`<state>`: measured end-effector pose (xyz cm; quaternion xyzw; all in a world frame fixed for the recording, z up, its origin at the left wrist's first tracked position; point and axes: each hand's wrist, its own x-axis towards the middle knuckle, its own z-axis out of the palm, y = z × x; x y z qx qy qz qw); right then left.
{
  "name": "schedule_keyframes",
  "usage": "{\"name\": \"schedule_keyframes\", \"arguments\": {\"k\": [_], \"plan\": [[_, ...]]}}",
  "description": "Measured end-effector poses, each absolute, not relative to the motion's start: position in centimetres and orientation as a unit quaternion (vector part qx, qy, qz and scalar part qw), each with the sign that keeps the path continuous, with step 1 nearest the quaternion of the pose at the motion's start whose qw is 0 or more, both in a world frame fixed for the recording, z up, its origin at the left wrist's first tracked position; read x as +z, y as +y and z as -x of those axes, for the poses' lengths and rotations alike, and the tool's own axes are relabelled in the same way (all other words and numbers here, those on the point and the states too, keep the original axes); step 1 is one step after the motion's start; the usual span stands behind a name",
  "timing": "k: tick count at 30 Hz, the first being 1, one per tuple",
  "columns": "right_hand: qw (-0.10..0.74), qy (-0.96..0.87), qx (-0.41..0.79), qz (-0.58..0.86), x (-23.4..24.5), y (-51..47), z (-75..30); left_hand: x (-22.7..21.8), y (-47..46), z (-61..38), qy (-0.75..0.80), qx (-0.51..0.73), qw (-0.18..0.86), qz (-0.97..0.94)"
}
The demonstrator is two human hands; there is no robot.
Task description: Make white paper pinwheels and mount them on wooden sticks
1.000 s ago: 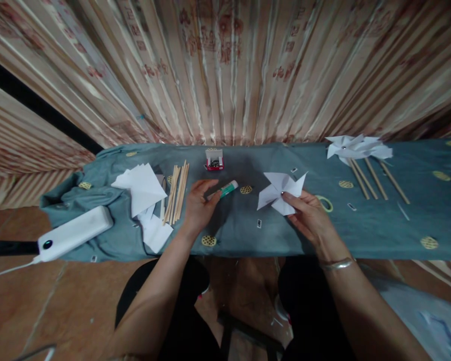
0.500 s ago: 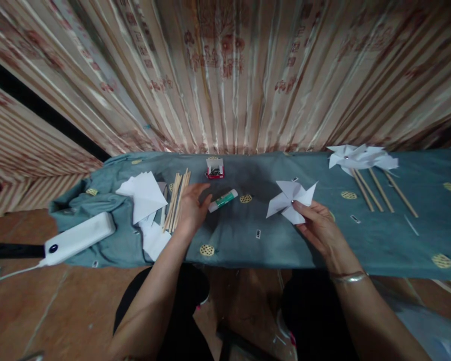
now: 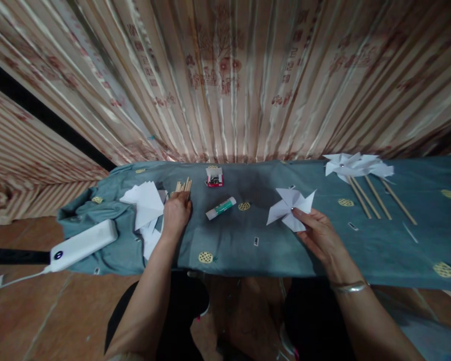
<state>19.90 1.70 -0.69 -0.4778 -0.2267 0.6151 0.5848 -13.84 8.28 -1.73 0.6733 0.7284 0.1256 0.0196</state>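
Observation:
A white paper pinwheel with a small metal pin at its centre is pinched between the thumb and fingers of my right hand, above the table. On the left, my left hand lies over a bundle of thin wooden sticks, its fingers curled down on them. The stick tops stick out beyond the knuckles; the fingertips and the lower part of the bundle are hidden. A green and white glue stick lies between my hands. Behind it stands an opened small red and white box of dark pins.
White paper pieces lie in a pile left of the sticks. A white power bank with a cable rests at the left end of the cloth-covered table. Several pinwheels on sticks lie at the far right. A curtain hangs behind.
My left hand has moved left and down onto the wooden sticks, its fingers closing over them. My right hand still holds the pinwheel in about the same place. The view has shifted slightly.

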Motion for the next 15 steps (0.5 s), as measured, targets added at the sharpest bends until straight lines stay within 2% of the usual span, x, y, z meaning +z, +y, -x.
{"name": "schedule_keyframes", "arguments": {"k": [15], "plan": [[0.574,-0.252,0.612,0.483,-1.13,1.66,-19.55,-1.4,8.16,13.84,0.748,0.093,0.03,-0.656]]}}
